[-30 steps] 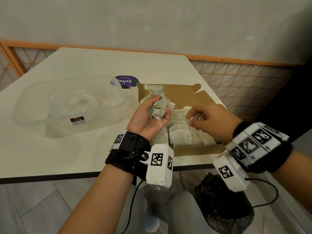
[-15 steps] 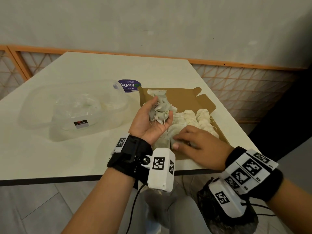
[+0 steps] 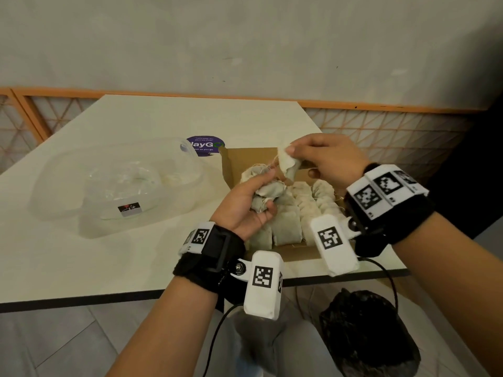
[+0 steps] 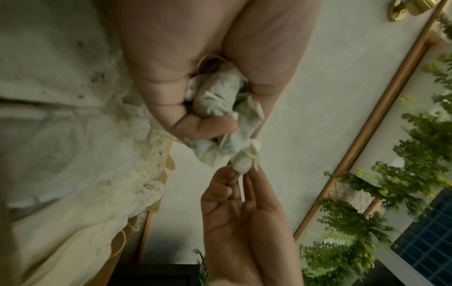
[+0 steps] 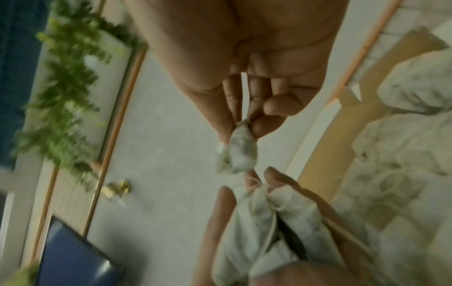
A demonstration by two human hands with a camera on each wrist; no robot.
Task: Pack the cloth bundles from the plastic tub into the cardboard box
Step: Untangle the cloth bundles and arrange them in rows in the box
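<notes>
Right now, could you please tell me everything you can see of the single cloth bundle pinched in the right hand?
The bundle is a small off-white pouch of thin, crumpled cloth, drawn in at one end with pale string. The right hand pinches its top between thumb and fingertips, so it hangs above the far part of the box. Its string end reaches the handful gripped by the left hand. Contents cannot be seen.

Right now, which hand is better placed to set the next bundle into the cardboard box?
Right. The right hand already pinches a single bundle above the cardboard box, beside open space at its far end. The left hand grips a clump of bundles.
</notes>
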